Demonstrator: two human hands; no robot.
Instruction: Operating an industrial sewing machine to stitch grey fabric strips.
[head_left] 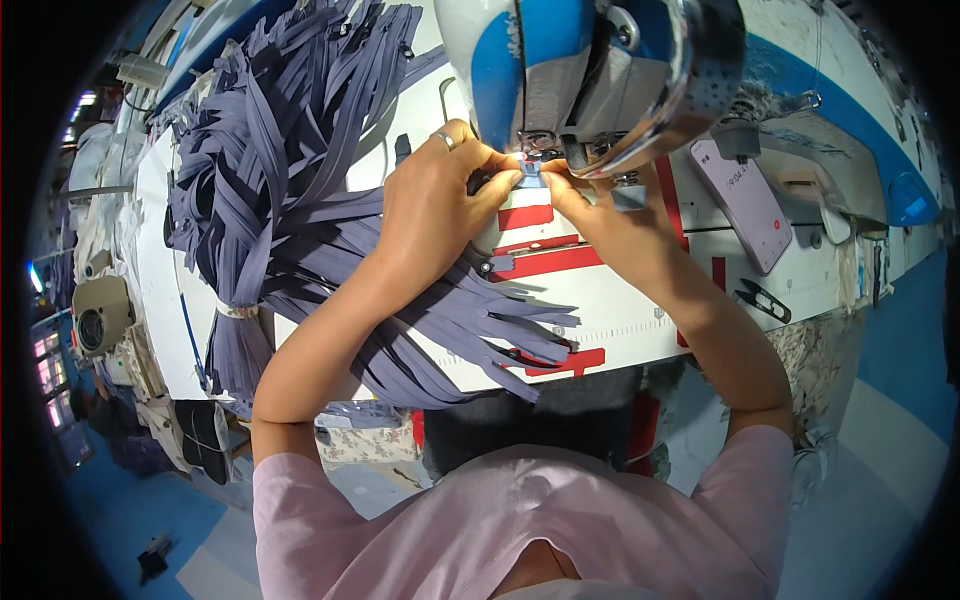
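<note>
My left hand [430, 195], with a ring on one finger, is closed in a pinch below the head of the sewing machine [560, 75]. My right hand [625, 225] pinches from the other side, fingertips close to the left ones. Between them they hold a small blue-grey fabric piece [531, 180] flat near the needle area. Fingers and machine head partly hide it. To the left lies a large bundle of grey-purple zippers [270, 190], some with dark sliders; their loose ends [500, 325] fan out under my left forearm.
Red tape strips [545, 262] mark the white machine table [620, 325]. On the right lie a light purple phone [742, 205] and small black thread snips [763, 300]. A tie [237, 311] binds the zippers near the left. The table's front edge runs before my body.
</note>
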